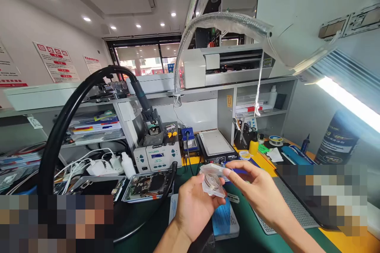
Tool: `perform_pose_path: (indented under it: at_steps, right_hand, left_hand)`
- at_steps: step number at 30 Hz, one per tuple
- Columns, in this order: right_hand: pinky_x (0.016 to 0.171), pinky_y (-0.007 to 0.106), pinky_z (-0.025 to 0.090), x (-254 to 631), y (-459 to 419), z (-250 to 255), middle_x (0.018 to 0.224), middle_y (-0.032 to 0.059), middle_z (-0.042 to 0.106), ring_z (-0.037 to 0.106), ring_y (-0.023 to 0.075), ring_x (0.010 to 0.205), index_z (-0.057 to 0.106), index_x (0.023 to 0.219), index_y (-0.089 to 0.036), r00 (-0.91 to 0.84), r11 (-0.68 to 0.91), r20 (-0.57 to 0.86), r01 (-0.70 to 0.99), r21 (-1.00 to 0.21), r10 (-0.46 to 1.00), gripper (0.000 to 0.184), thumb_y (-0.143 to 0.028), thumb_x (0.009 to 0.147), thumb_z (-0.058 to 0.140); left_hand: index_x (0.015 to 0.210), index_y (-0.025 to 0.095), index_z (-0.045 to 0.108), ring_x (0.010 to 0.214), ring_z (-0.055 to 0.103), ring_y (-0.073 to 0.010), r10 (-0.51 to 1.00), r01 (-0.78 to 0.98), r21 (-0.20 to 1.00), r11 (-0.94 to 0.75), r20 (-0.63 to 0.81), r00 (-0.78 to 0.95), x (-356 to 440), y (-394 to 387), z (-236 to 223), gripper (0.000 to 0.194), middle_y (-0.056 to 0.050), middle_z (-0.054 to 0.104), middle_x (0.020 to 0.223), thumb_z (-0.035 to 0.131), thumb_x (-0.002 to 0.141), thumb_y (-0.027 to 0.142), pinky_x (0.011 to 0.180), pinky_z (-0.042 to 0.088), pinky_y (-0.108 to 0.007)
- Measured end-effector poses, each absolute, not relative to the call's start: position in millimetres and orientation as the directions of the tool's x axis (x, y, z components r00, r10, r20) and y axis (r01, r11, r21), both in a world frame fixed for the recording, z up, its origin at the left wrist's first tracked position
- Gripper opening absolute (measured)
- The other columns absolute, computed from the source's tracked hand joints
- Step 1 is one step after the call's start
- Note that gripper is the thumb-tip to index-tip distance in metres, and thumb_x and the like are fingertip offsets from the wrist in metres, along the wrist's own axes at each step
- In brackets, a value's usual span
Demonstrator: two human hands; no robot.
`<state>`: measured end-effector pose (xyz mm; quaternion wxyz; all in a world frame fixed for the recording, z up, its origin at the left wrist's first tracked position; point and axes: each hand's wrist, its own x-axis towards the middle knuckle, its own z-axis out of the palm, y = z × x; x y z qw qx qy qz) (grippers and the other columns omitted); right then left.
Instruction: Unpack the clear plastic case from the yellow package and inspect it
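A clear bag, in which a wire coil is contained, is held above the green mat. The bag is supported by the left hand, its fingers closed about the lower part and sides; the upper right edge is pinched between the thumb and forefinger of the right hand. Beneath the hands, a flat box is seen on the mat, its contents hidden; a blade is placed near it. To the left, circuit boards are contained in a shallow tray, beside which a white bottle is stood upright. Papers are stacked in the left shelf. In the right shelf, further papers are accompanied by a pump bottle. Below this shelf, a yellow bottle is placed; its contents cannot be told. At far right, a large can is stood upright.
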<state>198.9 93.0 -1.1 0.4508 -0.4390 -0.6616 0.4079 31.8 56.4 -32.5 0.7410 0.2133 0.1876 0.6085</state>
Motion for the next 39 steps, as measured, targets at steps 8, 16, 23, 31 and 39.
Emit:
perform_pose_path:
  at_steps: [8, 16, 23, 31, 39]
  right_hand:
    - [0.075, 0.035, 0.047, 191.4, 102.6, 13.8, 0.084, 0.0013, 0.070, 0.062, 0.0195, 0.077, 0.071, 0.089, -0.017, -0.219, 0.328, 0.281, 0.224, -0.917, 0.934, 0.038, -0.054, 0.093, 0.065]
    - [0.077, 0.035, 0.051, 190.2, 104.3, 12.3, 0.089, 0.0044, 0.073, 0.066, 0.0201, 0.082, 0.072, 0.086, -0.017, -0.295, 0.349, 0.284, 0.197, -0.916, 0.912, 0.034, -0.049, 0.094, 0.067]
    - [0.086, 0.040, 0.050, 189.1, 107.1, 11.5, 0.093, 0.0055, 0.074, 0.067, 0.0229, 0.090, 0.074, 0.086, -0.017, -0.308, 0.309, 0.257, 0.131, -0.942, 0.916, 0.030, -0.047, 0.089, 0.074]
    - [0.080, 0.040, 0.059, 180.2, 72.7, -22.3, 0.127, 0.0136, 0.065, 0.065, 0.0299, 0.110, 0.058, 0.125, -0.018, -0.220, -0.138, -0.094, -0.195, -0.971, 0.971, 0.058, -0.066, 0.092, 0.057]
    - [0.039, 0.019, 0.037, 171.9, 41.9, -50.8, 0.100, 0.0081, 0.066, 0.065, 0.0141, 0.060, 0.070, 0.104, -0.015, -0.498, -0.440, -0.310, -0.165, -0.883, 0.810, 0.053, -0.065, 0.085, 0.068]
  left_hand:
    - [0.097, 0.004, 0.069, 0.064, 0.063, -0.0244, 0.971, -0.772, 0.596, 0.221, -0.060, 0.232, 34.6, 56.6, -32.1, 0.044, -0.018, 0.069, 0.085, 0.044, 0.090, 0.039, 0.056, 0.044, -0.034]
    - [0.094, 0.011, 0.066, 0.056, 0.060, -0.0192, 0.936, -0.716, 0.604, 0.350, -0.201, 0.288, 36.0, 59.0, -27.9, 0.053, -0.009, 0.065, 0.077, 0.039, 0.097, 0.056, 0.050, 0.042, -0.031]
    - [0.097, 0.011, 0.066, 0.054, 0.060, -0.0196, 0.940, -0.686, 0.643, 0.340, -0.208, 0.271, 35.5, 63.3, -30.6, 0.054, -0.009, 0.063, 0.072, 0.035, 0.099, 0.055, 0.046, 0.044, -0.031]
    - [0.099, 0.009, 0.065, 0.060, 0.058, -0.0169, 0.988, -0.731, 0.668, 0.140, -0.142, 0.059, 39.3, 61.0, -27.7, 0.053, -0.009, 0.065, 0.079, 0.036, 0.101, 0.054, 0.050, 0.044, -0.028]
    - [0.106, 0.012, 0.064, 0.065, 0.057, -0.0166, 0.990, -0.741, 0.671, 0.016, -0.114, -0.081, 34.3, 58.8, -22.4, 0.047, -0.008, 0.065, 0.084, 0.044, 0.099, 0.053, 0.052, 0.045, -0.026]
